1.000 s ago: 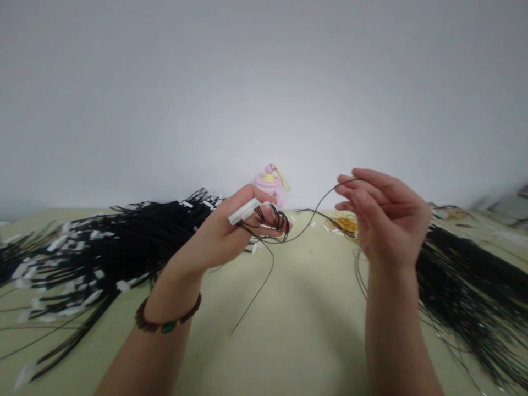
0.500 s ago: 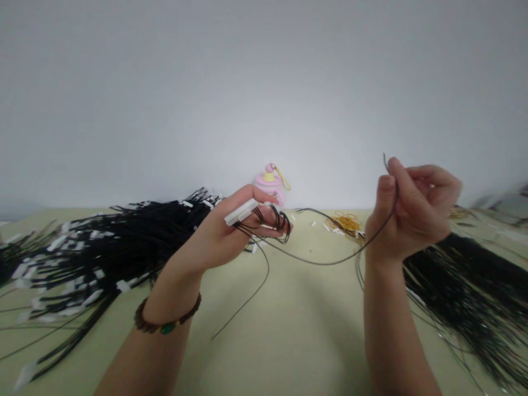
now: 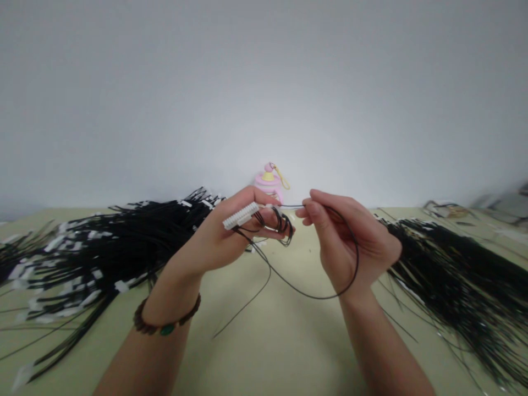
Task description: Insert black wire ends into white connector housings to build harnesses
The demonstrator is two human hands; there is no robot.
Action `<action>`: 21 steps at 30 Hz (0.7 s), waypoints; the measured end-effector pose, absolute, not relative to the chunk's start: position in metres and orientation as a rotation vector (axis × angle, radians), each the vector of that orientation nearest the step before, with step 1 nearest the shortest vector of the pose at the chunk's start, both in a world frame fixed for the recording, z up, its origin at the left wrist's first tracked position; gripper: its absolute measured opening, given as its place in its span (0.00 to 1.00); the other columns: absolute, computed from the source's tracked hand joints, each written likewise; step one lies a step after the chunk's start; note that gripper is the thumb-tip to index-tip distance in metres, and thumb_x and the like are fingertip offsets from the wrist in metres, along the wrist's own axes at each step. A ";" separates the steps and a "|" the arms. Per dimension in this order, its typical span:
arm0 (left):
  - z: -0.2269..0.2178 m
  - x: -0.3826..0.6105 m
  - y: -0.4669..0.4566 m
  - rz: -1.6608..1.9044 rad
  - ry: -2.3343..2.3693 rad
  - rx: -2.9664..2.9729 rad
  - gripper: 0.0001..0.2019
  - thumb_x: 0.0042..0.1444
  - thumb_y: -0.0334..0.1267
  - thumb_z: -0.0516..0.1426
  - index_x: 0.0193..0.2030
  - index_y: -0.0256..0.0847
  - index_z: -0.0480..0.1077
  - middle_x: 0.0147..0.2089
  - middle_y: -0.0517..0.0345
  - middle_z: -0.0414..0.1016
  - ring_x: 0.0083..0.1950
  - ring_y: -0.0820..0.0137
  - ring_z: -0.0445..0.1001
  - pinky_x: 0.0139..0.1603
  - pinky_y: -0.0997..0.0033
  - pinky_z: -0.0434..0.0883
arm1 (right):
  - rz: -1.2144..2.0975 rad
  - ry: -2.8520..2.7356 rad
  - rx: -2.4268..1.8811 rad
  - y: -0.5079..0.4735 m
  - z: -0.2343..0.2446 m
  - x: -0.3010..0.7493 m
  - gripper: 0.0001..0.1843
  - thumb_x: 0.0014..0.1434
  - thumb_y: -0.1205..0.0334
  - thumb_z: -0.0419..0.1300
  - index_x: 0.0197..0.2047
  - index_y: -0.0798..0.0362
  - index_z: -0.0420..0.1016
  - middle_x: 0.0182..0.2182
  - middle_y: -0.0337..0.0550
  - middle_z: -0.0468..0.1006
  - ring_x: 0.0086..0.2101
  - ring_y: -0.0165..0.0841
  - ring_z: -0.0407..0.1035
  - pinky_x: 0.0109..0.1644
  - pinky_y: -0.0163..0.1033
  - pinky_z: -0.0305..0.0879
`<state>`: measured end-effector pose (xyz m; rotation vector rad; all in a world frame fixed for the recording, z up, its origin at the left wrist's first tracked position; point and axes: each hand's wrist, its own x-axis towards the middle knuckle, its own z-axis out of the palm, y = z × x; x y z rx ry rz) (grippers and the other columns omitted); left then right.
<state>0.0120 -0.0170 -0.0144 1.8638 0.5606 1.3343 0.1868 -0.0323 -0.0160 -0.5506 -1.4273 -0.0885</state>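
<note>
My left hand [image 3: 216, 239] is closed on a long white connector [image 3: 240, 215] with several thin black wires looping out of it below the fingers. My right hand [image 3: 350, 242] pinches the end of one black wire [image 3: 322, 294] between thumb and forefinger, its tip right beside the connector's right end. That wire sags in a loop under my right palm and runs back toward the left hand. Both hands are raised above a pale yellow-green table [image 3: 284, 335].
A large heap of black wires with white tags [image 3: 94, 250] lies at the left. Another pile of plain black wires [image 3: 457, 280] spreads at the right. A small pink and yellow trinket [image 3: 270, 181] stands behind the hands at the white wall.
My right hand, holding the single wire, has come down and left from a raised position at the right to meet the connector. The left hand has barely moved.
</note>
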 end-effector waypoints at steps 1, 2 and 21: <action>-0.014 0.012 -0.017 1.312 0.539 1.863 0.07 0.64 0.37 0.54 0.45 0.39 0.69 0.40 0.51 0.79 0.40 0.63 0.80 0.42 0.62 0.78 | -0.095 -1.443 -0.545 -0.031 -0.016 0.187 0.12 0.57 0.70 0.63 0.44 0.47 0.79 0.33 0.39 0.82 0.31 0.30 0.78 0.38 0.37 0.80; -0.014 0.011 -0.017 1.326 0.534 1.865 0.07 0.64 0.37 0.53 0.45 0.39 0.69 0.40 0.51 0.78 0.40 0.64 0.80 0.42 0.62 0.79 | -0.101 -1.453 -0.540 -0.030 -0.016 0.187 0.12 0.57 0.70 0.63 0.44 0.47 0.79 0.33 0.38 0.83 0.31 0.30 0.78 0.38 0.37 0.80; -0.017 0.008 -0.013 1.371 0.620 1.983 0.07 0.62 0.39 0.55 0.46 0.45 0.71 0.39 0.53 0.79 0.38 0.62 0.79 0.38 0.64 0.78 | -0.168 -1.477 -0.504 -0.027 -0.016 0.188 0.14 0.55 0.74 0.65 0.44 0.50 0.79 0.32 0.36 0.83 0.30 0.26 0.77 0.39 0.34 0.78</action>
